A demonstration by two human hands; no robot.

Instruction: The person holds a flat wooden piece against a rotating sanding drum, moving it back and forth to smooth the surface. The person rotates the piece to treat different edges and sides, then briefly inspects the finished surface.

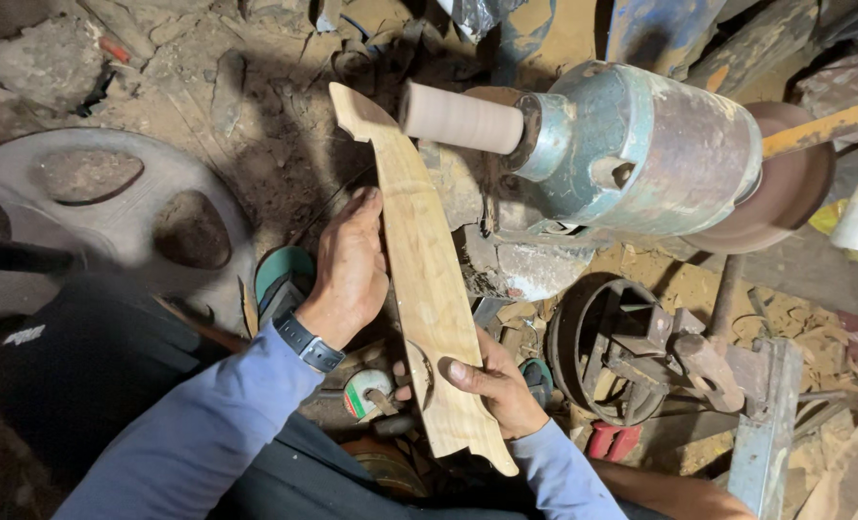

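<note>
Head view looks down on a long, flat wooden blank (427,279), pale with visible grain, a curved notch at its far end and a stepped cut at the near end. It runs away from me, its upper edge just beside the tan sanding drum (460,117) of a worn green motor (640,149). My left hand (349,273) lies flat along its left edge, fingers together. My right hand (494,383) grips the near end, thumb on top.

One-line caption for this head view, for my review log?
Both hands, left and right, hold a long shaped wooden piece against a sanding drum on a worn motor.
</note>
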